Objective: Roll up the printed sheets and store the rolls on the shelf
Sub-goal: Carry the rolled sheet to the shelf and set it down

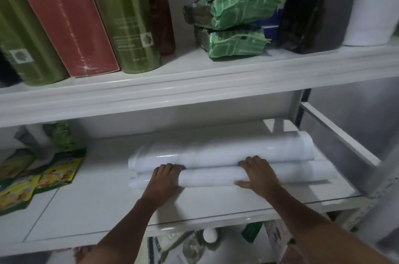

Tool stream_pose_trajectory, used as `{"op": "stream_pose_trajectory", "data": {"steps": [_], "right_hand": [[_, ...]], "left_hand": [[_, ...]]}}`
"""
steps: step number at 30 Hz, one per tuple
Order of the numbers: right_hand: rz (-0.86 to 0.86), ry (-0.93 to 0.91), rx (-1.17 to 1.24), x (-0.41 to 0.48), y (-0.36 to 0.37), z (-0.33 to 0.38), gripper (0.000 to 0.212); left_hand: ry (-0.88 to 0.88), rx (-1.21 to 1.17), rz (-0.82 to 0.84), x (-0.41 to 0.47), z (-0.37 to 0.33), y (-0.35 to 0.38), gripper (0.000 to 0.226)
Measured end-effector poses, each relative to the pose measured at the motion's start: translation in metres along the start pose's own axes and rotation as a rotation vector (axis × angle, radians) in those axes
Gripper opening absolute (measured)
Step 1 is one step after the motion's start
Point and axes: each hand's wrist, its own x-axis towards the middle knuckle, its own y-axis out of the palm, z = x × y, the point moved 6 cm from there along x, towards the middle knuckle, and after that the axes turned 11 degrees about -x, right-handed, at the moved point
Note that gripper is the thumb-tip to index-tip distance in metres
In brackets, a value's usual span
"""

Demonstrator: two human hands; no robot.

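Note:
Several white rolls of sheet lie side by side on the white middle shelf (90,209). The front roll (211,176) lies across the shelf, left to right. My left hand (165,178) wraps over its left part and my right hand (257,174) wraps over its right part. Behind it lies a thicker white roll (226,148), touching the front one. A further roll end (135,184) pokes out to the left of my left hand, below the front roll.
Yellow-green packets (32,179) lie at the shelf's left. On the upper shelf (194,89) stand green tubes (127,15), a red box (62,15), two green wrapped bundles (235,26), a black bag (311,9) and a white roll (373,4). Clutter sits below the middle shelf.

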Motion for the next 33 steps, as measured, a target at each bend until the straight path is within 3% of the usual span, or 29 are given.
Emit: {"op": "stream_pose_trajectory", "data": {"steps": [3, 6, 11, 17, 25, 33], "right_hand": [[-0.016, -0.059, 0.01, 0.001, -0.003, -0.002, 0.074], [-0.138, -0.156, 0.004, 0.001, -0.011, 0.003, 0.075], [-0.309, -0.253, -0.045, 0.003, -0.025, 0.011, 0.07], [-0.268, -0.243, -0.011, 0.006, -0.027, 0.011, 0.064], [-0.246, -0.216, 0.049, 0.001, -0.024, 0.01, 0.082], [-0.282, -0.191, 0.05, -0.006, -0.03, 0.012, 0.059]], "left_hand": [[-0.007, 0.005, 0.01, 0.0, 0.005, 0.002, 0.066], [0.014, 0.001, -0.018, -0.002, 0.009, -0.003, 0.071], [0.022, -0.021, 0.011, -0.002, 0.009, -0.011, 0.057], [-0.008, 0.026, -0.001, -0.004, 0.002, -0.013, 0.063], [-0.027, 0.057, 0.011, -0.009, 0.002, -0.018, 0.075], [-0.037, 0.014, 0.07, -0.01, -0.011, -0.02, 0.077]]}}
